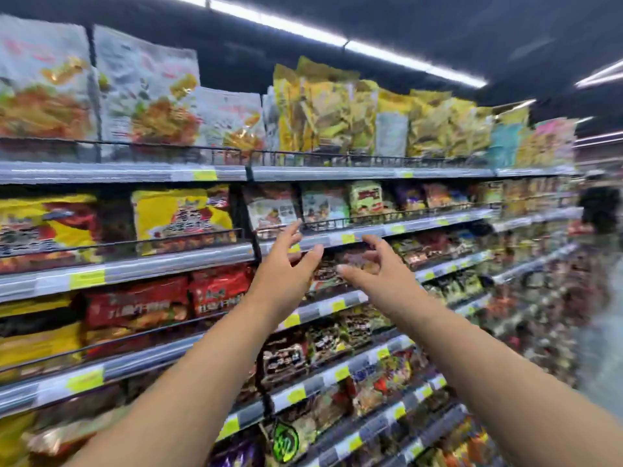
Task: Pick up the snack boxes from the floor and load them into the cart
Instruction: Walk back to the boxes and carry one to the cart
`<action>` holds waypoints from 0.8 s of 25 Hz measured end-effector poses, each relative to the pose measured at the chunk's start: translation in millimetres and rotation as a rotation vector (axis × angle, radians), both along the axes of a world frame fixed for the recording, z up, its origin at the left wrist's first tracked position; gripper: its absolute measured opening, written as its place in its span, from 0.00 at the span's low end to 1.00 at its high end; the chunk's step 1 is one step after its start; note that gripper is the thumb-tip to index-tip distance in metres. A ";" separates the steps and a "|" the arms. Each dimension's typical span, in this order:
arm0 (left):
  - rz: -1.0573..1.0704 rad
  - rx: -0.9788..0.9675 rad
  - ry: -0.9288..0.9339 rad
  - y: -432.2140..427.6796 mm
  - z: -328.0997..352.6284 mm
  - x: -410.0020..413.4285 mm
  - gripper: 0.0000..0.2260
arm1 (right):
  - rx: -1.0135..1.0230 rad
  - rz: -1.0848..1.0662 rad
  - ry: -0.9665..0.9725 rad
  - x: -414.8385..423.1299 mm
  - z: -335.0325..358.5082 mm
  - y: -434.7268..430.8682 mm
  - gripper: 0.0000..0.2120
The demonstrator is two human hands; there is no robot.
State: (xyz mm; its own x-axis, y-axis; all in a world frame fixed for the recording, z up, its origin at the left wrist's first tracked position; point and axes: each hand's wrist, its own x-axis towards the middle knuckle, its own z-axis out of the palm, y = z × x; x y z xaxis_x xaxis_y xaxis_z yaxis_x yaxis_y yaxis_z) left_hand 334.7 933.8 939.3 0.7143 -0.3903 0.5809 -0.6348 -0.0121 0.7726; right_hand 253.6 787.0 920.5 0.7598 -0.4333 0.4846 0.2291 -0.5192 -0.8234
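Both my arms reach forward and up at a supermarket shelf wall. My left hand [286, 264] is open with fingers spread, in front of the shelf edge with price tags [344, 238]. My right hand [377, 267] is open too, fingers curled loosely, a short gap from the left. Neither hand holds anything. Between and behind them lie dark snack packets [332, 269] on the shelf. No snack boxes on a floor and no cart are in view. The picture is blurred by motion.
Several tiers of shelves fill the view, with large noodle and snack bags [182, 214] at left and yellow bags [323, 112] on top. The aisle runs off to the right, where a dark-clothed person [600, 210] stands far away.
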 end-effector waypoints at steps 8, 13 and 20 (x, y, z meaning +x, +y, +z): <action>-0.522 0.018 0.043 -225.9 -17.3 11.1 0.27 | 0.064 -0.576 -0.038 -72.8 -15.9 -163.5 0.37; -0.756 0.040 0.061 -339.2 -29.2 -38.4 0.26 | 0.090 -0.819 -0.048 -141.0 -33.0 -241.9 0.36; -0.920 0.025 0.081 -479.0 -40.8 -123.6 0.25 | 0.055 -0.991 -0.033 -230.2 -36.5 -356.8 0.37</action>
State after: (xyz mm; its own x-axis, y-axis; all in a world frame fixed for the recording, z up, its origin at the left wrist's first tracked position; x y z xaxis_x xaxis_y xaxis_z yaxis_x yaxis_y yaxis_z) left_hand 211.1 454.8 898.5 0.1541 -0.8361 0.5264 -0.3466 0.4532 0.8213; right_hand 23.4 430.2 884.1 0.0287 -0.8881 0.4588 -0.2647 -0.4493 -0.8533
